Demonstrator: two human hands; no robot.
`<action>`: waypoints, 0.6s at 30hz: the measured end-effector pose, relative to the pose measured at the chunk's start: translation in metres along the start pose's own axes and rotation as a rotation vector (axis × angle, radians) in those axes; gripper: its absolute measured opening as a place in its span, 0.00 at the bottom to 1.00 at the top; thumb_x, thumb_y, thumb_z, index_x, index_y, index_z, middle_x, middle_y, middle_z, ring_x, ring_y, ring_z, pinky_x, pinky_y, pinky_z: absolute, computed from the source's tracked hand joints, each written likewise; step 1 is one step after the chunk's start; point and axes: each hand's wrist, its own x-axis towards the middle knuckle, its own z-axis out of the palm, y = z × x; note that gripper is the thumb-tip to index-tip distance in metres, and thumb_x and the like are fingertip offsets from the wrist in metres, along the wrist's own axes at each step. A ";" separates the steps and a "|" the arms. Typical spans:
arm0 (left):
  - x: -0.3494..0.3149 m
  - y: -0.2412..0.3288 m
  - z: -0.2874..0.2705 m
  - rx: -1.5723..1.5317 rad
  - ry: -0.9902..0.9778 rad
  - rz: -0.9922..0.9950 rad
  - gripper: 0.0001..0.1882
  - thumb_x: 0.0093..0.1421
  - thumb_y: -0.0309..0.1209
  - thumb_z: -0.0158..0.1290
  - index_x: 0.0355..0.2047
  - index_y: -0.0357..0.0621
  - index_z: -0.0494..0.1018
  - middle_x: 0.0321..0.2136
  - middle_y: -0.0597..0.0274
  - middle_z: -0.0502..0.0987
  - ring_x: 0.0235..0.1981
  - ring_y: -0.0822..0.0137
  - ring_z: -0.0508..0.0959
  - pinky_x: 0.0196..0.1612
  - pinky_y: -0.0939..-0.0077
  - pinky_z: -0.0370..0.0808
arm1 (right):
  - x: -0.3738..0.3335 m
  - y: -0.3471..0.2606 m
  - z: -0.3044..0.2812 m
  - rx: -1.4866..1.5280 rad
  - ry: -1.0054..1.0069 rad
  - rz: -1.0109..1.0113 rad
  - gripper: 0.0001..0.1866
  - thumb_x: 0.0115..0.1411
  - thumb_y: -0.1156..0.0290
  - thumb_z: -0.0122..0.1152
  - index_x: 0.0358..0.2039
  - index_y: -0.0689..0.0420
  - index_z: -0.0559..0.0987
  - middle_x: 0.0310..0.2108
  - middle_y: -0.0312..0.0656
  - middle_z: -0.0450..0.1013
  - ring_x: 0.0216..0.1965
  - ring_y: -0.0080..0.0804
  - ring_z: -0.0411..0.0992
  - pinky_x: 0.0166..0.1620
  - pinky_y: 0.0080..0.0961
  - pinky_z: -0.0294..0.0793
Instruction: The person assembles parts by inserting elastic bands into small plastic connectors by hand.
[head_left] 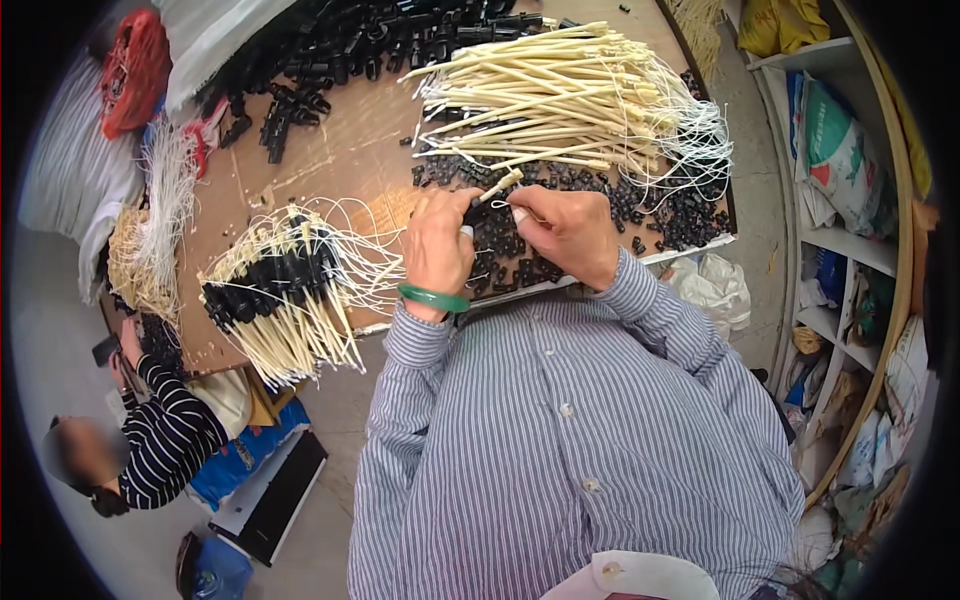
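My left hand point(437, 240), with a green bangle point(432, 298) at its wrist, is closed on a black plastic fitting point(474, 212). A cream tube end point(504, 184) sticks out from it. Just to the right, my right hand point(572, 228) pinches a thin white cord point(499, 205) that bends into a small loop between the hands. Beneath both hands lie many small black parts point(515, 262). Left of my left hand is a pile of cream tubes with black fittings point(285, 265) and trailing white cords. My fingers hide part of the held pieces.
Cream tubes with white cords point(545, 95) are heaped at the far right of the brown table point(345, 160). Black fittings point(295, 112) lie at the back. On the left, a person in a striped top point(165, 440) holds a dark object. Shelves with bags point(845, 245) stand at right.
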 end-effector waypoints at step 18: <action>0.008 0.015 -0.004 -0.460 -0.077 -0.356 0.19 0.49 0.17 0.52 0.43 0.41 0.75 0.32 0.61 0.76 0.34 0.71 0.77 0.38 0.79 0.73 | -0.005 -0.001 0.004 0.017 -0.105 -0.015 0.05 0.53 0.69 0.62 0.30 0.53 0.81 0.20 0.40 0.76 0.19 0.34 0.75 0.23 0.27 0.73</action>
